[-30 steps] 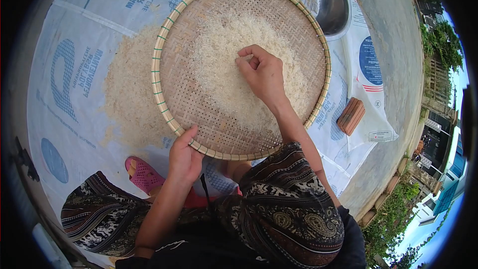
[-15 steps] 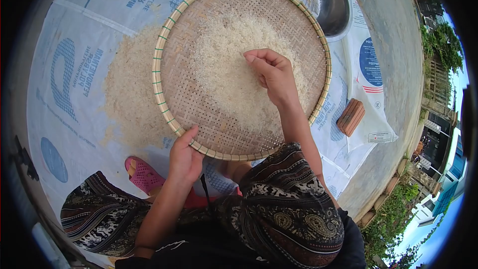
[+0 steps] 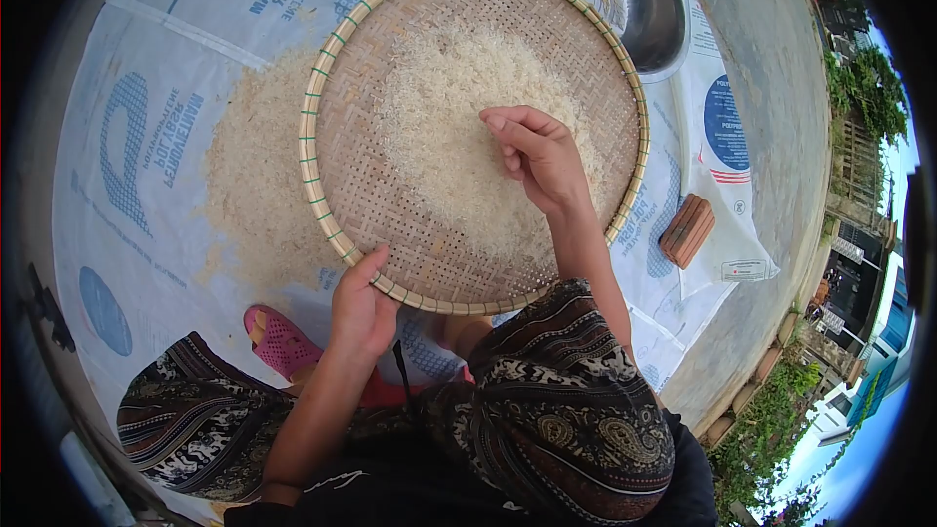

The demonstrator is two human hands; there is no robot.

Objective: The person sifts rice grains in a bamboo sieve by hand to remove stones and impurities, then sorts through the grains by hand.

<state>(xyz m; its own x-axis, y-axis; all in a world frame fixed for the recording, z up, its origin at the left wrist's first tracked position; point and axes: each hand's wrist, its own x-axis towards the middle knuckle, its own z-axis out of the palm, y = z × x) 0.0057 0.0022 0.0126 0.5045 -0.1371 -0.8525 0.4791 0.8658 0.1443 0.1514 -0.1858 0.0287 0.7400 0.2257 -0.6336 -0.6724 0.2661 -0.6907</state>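
A round woven bamboo winnowing tray (image 3: 356, 137), its rim bound with green ties, holds a broad heap of pale rice grains (image 3: 449, 117). My left hand (image 3: 365, 307) grips the rim at the lower left, thumb over the top and fingers beneath. Over the heap, right of its middle, hovers my right hand (image 3: 540, 156) with thumb and forefinger pinched together. Whatever lies in that pinch, if anything, is too small to make out. The tray's near edge is close to my patterned trouser knee (image 3: 547, 371).
Beneath the tray lies a printed white-and-blue plastic sheet (image 3: 127, 244) with pale husks (image 3: 259, 166) spread at left. A metal basin (image 3: 654, 15) with yellowish grain stands at upper right. A reddish brick (image 3: 687, 231) weighs on the sheet. A pink sandal (image 3: 283, 342) is at lower left.
My right hand has shifted slightly right and down over the rice, its fingers still pinched. The left hand and the tray have stayed in place.
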